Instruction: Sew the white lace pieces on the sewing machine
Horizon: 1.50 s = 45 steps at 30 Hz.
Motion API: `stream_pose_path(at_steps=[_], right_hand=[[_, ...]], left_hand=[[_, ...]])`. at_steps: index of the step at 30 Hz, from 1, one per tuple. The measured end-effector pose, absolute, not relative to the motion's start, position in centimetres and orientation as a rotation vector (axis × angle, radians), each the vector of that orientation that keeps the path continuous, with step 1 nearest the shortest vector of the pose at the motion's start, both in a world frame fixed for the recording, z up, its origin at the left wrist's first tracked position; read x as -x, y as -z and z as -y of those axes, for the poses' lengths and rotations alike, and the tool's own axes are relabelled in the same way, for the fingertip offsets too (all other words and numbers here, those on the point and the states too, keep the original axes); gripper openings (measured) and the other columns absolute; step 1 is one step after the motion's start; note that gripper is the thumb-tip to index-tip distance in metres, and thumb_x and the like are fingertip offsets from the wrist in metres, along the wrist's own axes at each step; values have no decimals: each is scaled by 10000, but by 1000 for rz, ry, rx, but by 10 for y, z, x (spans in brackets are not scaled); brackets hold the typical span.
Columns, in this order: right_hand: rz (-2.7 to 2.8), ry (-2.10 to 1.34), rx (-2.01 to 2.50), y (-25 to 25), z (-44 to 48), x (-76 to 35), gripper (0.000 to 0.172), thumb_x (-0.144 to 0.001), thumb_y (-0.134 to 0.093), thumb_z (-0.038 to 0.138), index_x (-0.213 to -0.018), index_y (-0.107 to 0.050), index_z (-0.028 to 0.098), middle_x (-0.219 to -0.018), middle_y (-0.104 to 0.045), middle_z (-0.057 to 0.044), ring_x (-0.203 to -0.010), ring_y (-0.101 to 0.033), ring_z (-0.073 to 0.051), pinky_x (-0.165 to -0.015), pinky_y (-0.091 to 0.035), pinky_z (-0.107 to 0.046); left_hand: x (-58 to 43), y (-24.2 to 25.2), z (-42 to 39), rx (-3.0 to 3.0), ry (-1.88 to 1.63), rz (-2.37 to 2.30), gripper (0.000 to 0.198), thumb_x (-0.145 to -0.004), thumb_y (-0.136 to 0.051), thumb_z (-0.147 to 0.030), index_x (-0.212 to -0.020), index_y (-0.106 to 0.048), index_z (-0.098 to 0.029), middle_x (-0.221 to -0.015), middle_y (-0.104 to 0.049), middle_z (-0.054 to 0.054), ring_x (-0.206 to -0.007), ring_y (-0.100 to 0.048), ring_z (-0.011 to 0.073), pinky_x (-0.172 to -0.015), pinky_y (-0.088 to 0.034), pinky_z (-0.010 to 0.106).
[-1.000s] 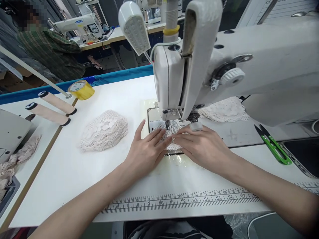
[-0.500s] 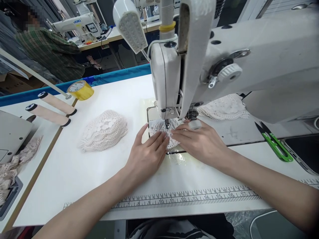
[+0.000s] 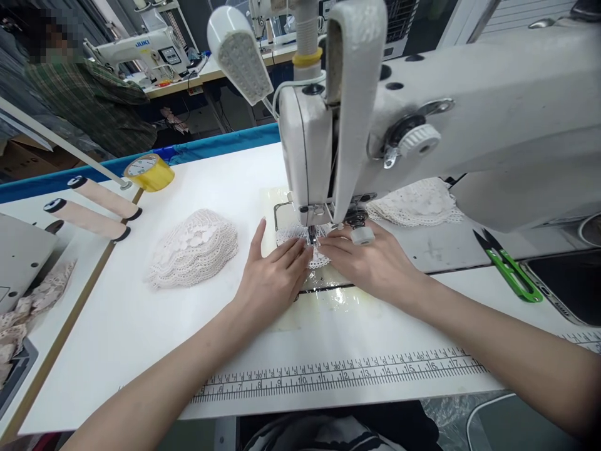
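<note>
Under the needle of a white sewing machine [image 3: 310, 144] lies a lace piece [image 3: 319, 259], mostly covered by my fingers. My left hand [image 3: 275, 269] rests flat on its left side, fingers stretched out and thumb spread away. From the right, my right hand [image 3: 370, 257] lies with extended fingers on the lace beside the presser foot [image 3: 312, 234]. Both hands press the lace from above rather than grip it. A stack of lace pieces [image 3: 195, 247] sits on the table to the left, and more lace pieces [image 3: 413, 202] lie behind the needle area, under the machine arm.
Green thread snips [image 3: 511, 272] and a phone [image 3: 568, 282] lie at the right. Two thread cones [image 3: 87, 219] and a yellow tape roll [image 3: 149, 172] are at the left. A printed ruler [image 3: 328, 378] runs along the front edge. A person in a plaid shirt [image 3: 89, 100] sits beyond.
Both hands have slid slightly forward with the lace, and less of it shows in front of the presser foot. My left thumb points more upward. The whole view has shifted a little.
</note>
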State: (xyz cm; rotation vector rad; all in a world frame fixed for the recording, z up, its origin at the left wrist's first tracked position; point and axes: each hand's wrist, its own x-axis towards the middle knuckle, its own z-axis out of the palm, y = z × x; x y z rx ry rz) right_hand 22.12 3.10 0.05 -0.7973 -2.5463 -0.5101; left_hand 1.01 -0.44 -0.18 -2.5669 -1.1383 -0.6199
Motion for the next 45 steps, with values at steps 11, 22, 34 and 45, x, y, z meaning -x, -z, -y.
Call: stream_pose_path(at_steps=[11,22,34,45], right_hand=[[2524,534,679,-3,-22,-223,193,-921,-527,125,-948,-715,154,-942,-750,-23,-804,-636,-154,-841,-417,-342],[2563,560,773,0,-30,-221,235,-889,-522,55,-1011,-707,133,-944,-753,-48,-757,-644,-170,-902,-413,-378],[2487,483,760,1,-26,-223,214,-953,-528,211,-980,-730,144,-981,-750,-49,-789,-640,-173,-967,-395,-385],[2512,442,844,2,-29,-222,236,-959,-533,240,-1047,-721,128,-949,-752,-81,-854,-658,-202,-956,-417,-409]], left_hand=[[-10,0,18,2599,649,1078,255,-948,-503,-162,-1151,-655,-130,-1123,-714,92,-1066,-673,197,-1209,-179,561],[-8,4,3,2574,658,1111,270,-953,-503,-194,-1160,-653,-108,-1129,-711,102,-1073,-669,211,-1222,-117,577],[-7,1,10,2615,665,1084,254,-949,-516,-197,-1142,-668,-132,-1106,-721,86,-1059,-676,205,-1225,-132,570],[-6,1,4,2630,667,1124,274,-955,-496,-202,-1179,-651,-169,-1151,-703,78,-1079,-669,232,-1191,-176,635]])
